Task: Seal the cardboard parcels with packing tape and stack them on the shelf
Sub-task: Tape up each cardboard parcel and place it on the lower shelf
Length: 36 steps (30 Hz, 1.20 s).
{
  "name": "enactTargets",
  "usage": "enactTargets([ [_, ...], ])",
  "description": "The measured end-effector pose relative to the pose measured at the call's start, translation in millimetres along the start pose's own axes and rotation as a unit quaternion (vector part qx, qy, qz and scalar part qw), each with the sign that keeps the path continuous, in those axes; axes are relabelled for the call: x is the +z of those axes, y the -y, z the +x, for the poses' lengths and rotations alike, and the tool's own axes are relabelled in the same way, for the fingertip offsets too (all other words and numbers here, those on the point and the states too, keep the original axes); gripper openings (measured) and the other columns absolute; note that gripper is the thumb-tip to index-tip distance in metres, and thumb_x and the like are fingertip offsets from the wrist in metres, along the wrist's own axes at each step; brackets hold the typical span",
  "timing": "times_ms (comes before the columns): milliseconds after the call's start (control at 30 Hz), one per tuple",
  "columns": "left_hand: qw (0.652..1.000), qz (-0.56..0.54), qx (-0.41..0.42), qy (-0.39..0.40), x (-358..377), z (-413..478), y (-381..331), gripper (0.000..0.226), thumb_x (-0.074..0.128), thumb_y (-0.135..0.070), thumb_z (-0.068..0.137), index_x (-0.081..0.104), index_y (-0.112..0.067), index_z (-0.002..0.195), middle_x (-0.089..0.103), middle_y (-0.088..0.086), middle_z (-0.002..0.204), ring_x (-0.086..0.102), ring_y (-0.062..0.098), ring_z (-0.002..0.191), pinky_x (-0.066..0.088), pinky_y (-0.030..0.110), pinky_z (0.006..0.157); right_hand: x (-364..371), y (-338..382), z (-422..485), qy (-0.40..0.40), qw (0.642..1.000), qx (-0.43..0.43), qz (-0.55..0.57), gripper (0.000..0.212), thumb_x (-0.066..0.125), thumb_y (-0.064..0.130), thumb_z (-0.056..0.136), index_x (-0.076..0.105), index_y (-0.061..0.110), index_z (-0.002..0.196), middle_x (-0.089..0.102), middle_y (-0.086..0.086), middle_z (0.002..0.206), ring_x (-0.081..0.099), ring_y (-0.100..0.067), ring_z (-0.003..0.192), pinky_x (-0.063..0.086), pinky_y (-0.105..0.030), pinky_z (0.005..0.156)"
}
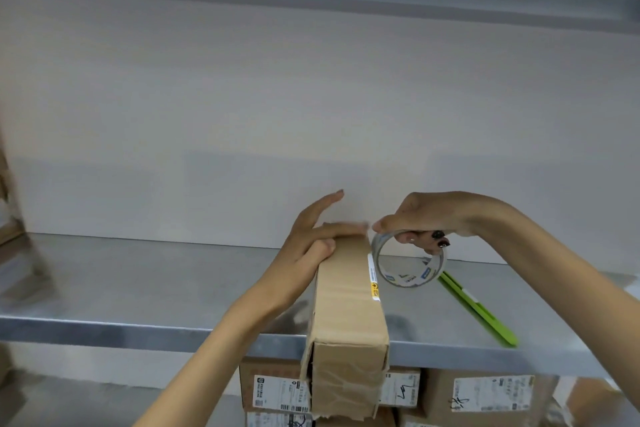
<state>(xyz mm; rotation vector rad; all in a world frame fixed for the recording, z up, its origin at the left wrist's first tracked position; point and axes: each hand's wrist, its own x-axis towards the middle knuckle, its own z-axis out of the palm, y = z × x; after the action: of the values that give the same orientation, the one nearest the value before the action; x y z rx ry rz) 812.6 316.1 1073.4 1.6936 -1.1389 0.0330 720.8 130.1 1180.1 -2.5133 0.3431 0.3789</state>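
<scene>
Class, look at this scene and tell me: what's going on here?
A person is taping a long cardboard parcel lying on a metal shelf. The left hand presses on the parcel's far end; the right hand grips a roll of clear tape beside it. More labelled parcels sit below the shelf.

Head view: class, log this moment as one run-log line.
left hand: presses far end of long brown cardboard parcel | right hand: grips clear packing tape roll beside it | flat green tool: lies on grey metal shelf
</scene>
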Motion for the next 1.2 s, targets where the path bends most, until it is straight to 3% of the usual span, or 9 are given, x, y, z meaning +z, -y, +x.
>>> enactTargets([
  [67,0.999,0.006,0.02,0.029,-2,-7,-7,0.051,0.03,-0.039,0.086,0.065,-0.032,0.123,0.038,-0.022,0.149,0.022,-0.001,0.143,0.018,0.012,0.113,3,0,1,0.001,1.0,-0.003,0.013,0.049,0.056,0.039,0.092,0.038,0.016,0.052,0.025,0.0,0.043,0.026,-0.017,0.04,0.038,-0.024,0.051],
  [233,0.999,-0.046,0.019,0.018,-7,-12,-5,0.053,0.031,-0.043,0.09,0.065,-0.024,0.125,0.053,-0.014,0.138,0.044,0.004,0.132,0.031,0.013,0.106,13,-9,0,-0.022,0.999,-0.011,0.046,0.048,0.048,0.047,0.096,0.052,0.012,0.063,0.038,-0.002,0.043,0.044,-0.017,0.042,0.041,-0.024,0.054],
  [433,0.997,-0.04,-0.061,0.023,-14,-10,48,0.043,0.03,-0.039,0.097,0.061,-0.037,0.128,0.057,-0.009,0.135,0.043,0.015,0.135,0.032,0.022,0.109,22,-12,-5,-0.08,0.981,-0.09,0.154,0.051,0.048,0.055,0.091,0.059,0.009,0.072,0.043,-0.004,0.052,0.045,-0.021,0.051,0.054,-0.026,0.058],
  [533,0.992,0.099,-0.051,0.064,-32,0,48,0.029,0.05,-0.022,0.093,0.071,-0.033,0.11,0.065,-0.019,0.119,0.04,0.015,0.138,0.036,0.023,0.107,25,-9,-5,-0.104,0.97,-0.112,0.19,0.049,0.048,0.053,0.091,0.061,0.009,0.072,0.044,-0.01,0.061,0.048,-0.026,0.063,0.054,-0.024,0.061],
  [600,0.994,0.043,-0.091,0.037,-27,7,3,0.026,0.044,-0.021,0.088,0.065,-0.028,0.101,0.059,-0.02,0.121,0.047,0.0,0.124,0.037,0.019,0.101,26,-7,-4,-0.114,0.965,-0.129,0.199,0.044,0.051,0.045,0.093,0.06,0.011,0.069,0.042,-0.009,0.059,0.047,-0.025,0.061,0.058,-0.032,0.066],
  [700,0.992,0.057,-0.113,0.025,-19,8,-43,0.021,0.045,-0.04,0.096,0.049,-0.022,0.086,0.062,-0.007,0.091,0.055,0.008,0.084,0.042,0.026,0.073,28,-5,2,-0.122,0.962,-0.142,0.198,0.04,0.054,0.035,0.096,0.06,0.009,0.066,0.041,-0.006,0.053,0.043,-0.018,0.048,0.057,-0.045,0.075],
  [767,0.987,0.07,-0.138,0.048,-14,16,-49,0.024,0.055,-0.046,0.09,0.048,-0.024,0.09,0.058,-0.006,0.085,0.05,0.008,0.075,0.037,0.025,0.065,29,-5,4,-0.126,0.964,-0.139,0.187,0.04,0.055,0.033,0.096,0.06,0.007,0.067,0.041,-0.005,0.051,0.042,-0.016,0.045,0.056,-0.044,0.072],
  [1000,0.979,0.097,-0.159,0.08,-14,17,-45,0.052,0.049,-0.052,0.07,0.052,-0.036,0.12,0.057,-0.01,0.107,0.053,0.005,0.095,0.044,0.025,0.081,31,-5,7,-0.127,0.966,-0.127,0.184,0.04,0.055,0.035,0.096,0.061,0.009,0.066,0.042,-0.007,0.052,0.044,-0.018,0.047,0.055,-0.033,0.063],
  [1200,0.984,0.036,-0.174,0.023,-12,14,-42,0.042,0.051,-0.048,0.065,0.067,-0.037,0.103,0.063,-0.018,0.106,0.056,-0.002,0.101,0.043,0.017,0.082,33,-5,0,-0.155,0.955,-0.14,0.212,0.042,0.052,0.038,0.097,0.064,0.011,0.067,0.051,-0.007,0.055,0.054,-0.02,0.053,0.046,-0.018,0.055],
])
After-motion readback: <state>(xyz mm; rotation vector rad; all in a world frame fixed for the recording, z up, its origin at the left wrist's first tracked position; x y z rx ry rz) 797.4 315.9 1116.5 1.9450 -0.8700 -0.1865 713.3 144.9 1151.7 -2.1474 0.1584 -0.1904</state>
